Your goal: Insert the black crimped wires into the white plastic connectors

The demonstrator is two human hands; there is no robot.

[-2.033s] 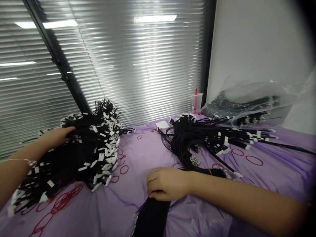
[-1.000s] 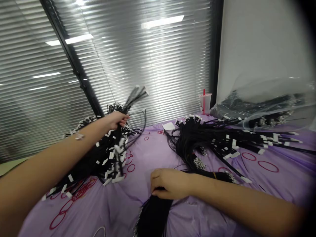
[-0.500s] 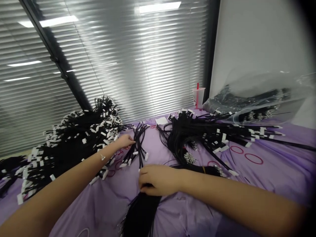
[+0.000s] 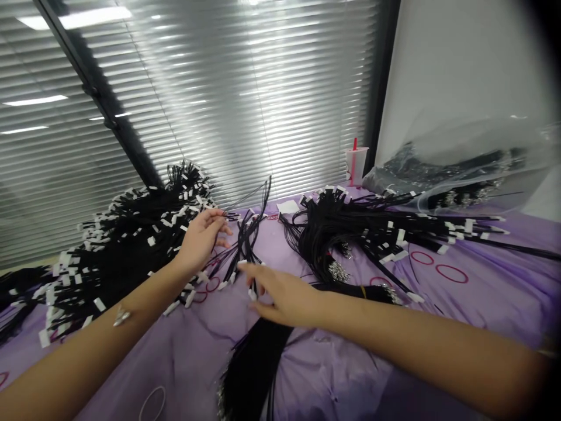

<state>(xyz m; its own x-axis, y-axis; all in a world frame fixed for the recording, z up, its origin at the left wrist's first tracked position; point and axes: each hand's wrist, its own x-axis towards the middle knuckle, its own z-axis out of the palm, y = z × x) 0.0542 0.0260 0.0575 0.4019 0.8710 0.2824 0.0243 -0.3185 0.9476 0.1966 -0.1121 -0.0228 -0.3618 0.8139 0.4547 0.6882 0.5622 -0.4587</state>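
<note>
Left hand (image 4: 201, 240), fingers spread and released, and right hand (image 4: 284, 301), fingers open and unclenched, flank a small bunch of black tagged cords (image 4: 245, 251) on purple printed cloth (image 4: 175, 362), between a large tagged heap (image 4: 131, 245) at left and a second heap (image 4: 359, 228) at right.

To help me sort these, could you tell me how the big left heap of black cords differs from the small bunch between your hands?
The heap is far bigger than the small bunch, which has only a few cords. The heap lies in a dense tangle; the bunch is a thin, loose fan. Both are black cords with white tags.
</note>
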